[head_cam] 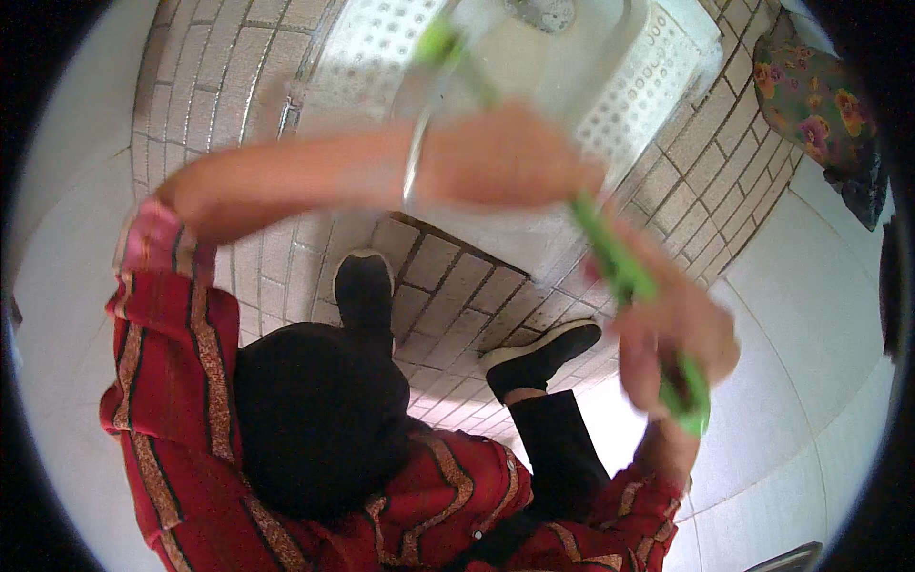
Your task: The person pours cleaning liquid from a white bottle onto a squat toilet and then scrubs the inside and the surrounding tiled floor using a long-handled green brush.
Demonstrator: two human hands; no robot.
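Note:
My left hand (515,157), with a bangle at the wrist, grips a green long-handled tool (625,264) over a white ceramic squat toilet (643,89). Further down, near the handle's end, my right hand (675,322) is closed around the same tool. The handle slants from the lower right to the upper left. Its far end shows as a bright green part (437,43) above the toilet's left ribbed foot area. Motion blurs the hands and the tool, so the kind of tool head cannot be told. The drain opening (543,13) lies at the top.
Brick-pattern tiles (686,179) surround the toilet, and my two dark shoes stand behind its near edge. A floral-patterned cloth or bag (818,107) is at the upper right, by the pale wall (800,286). A small metal fitting (289,114) lies on the floor left of the toilet.

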